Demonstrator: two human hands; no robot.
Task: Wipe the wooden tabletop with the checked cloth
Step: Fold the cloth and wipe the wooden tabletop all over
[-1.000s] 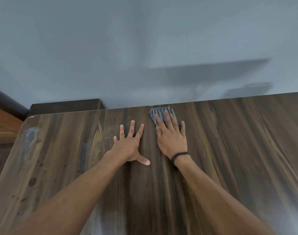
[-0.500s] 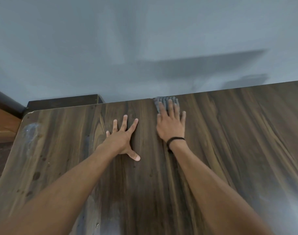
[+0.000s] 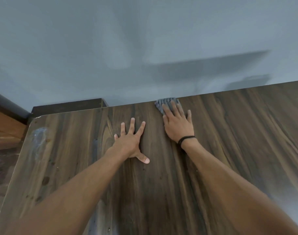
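Head view: flat right hand (image 3: pixel 178 126) hides most of checked cloth (image 3: pixel 167 102); left hand (image 3: pixel 129 141) splayed flat.

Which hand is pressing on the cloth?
The right hand, wearing a black wristband; its fingers cover the checked cloth. The left hand lies on bare wood.

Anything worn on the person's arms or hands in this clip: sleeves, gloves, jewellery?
Both forearms are bare as far as the frame shows: no sleeves and no gloves. The left hand wears nothing, and no rings show on either hand. The right hand has a thin black band round the wrist, looped like a cord or hair tie.
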